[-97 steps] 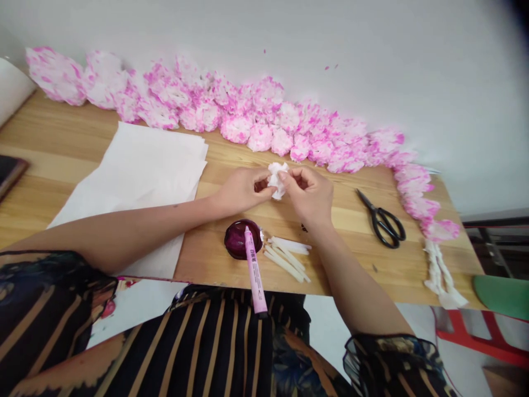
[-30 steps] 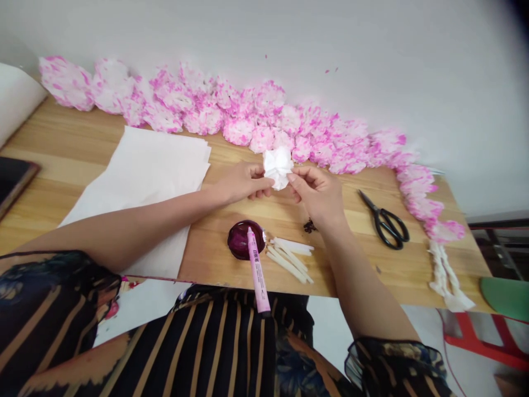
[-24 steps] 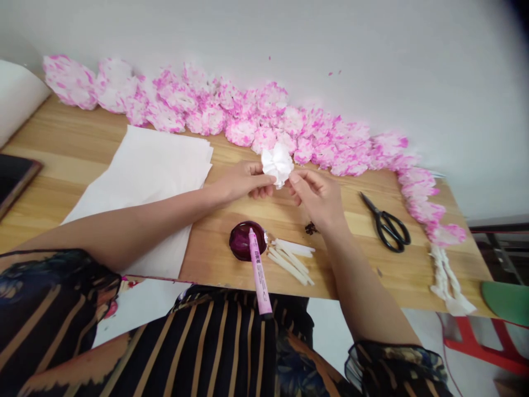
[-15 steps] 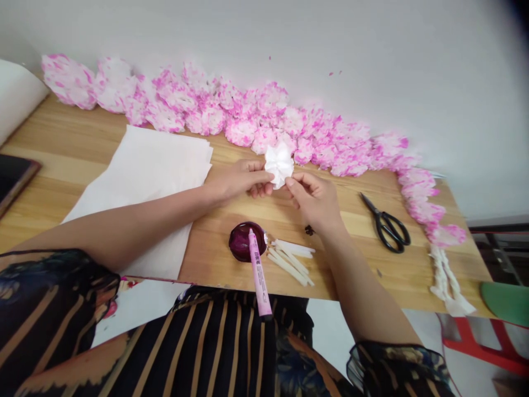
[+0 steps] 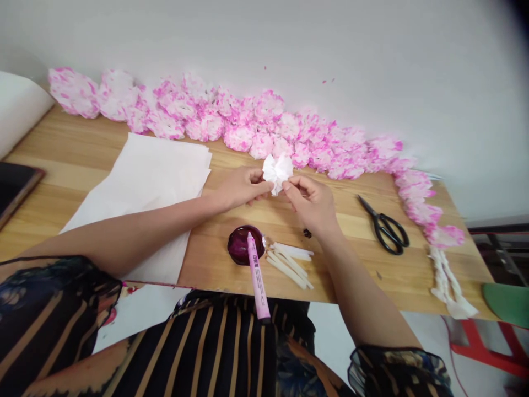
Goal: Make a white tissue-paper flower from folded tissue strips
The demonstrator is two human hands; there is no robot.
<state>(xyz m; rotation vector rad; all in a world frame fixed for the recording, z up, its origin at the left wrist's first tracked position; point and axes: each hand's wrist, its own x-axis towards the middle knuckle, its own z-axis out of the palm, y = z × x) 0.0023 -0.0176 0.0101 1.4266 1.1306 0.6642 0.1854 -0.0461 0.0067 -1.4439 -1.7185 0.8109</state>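
A small white paper flower (image 5: 278, 170) with ruffled petals is held up over the table, just in front of a row of pink-and-white paper flowers (image 5: 242, 138). My left hand (image 5: 247, 187) pinches its left edge between thumb and fingers. On the lower right edge, the thumb and forefinger of my right hand (image 5: 312, 201) are closed on it. Nearer me stands a dark dish (image 5: 237, 245) with purple-red liquid, and a pink marker pen (image 5: 258, 281) rests across its rim. Several thin white sticks (image 5: 289, 264) lie to the right of the dish.
A stack of white paper sheets (image 5: 161, 160) lies under my left forearm. Black-handled scissors (image 5: 386, 226) are right of my right hand. A phone (image 5: 16, 187) and a large white roll (image 5: 19, 107) sit at the far left, a green object (image 5: 508, 303) at the right edge.
The white paper flower has tilted and its petals look more crumpled, with both hands still pinching it. The view has shifted slightly.
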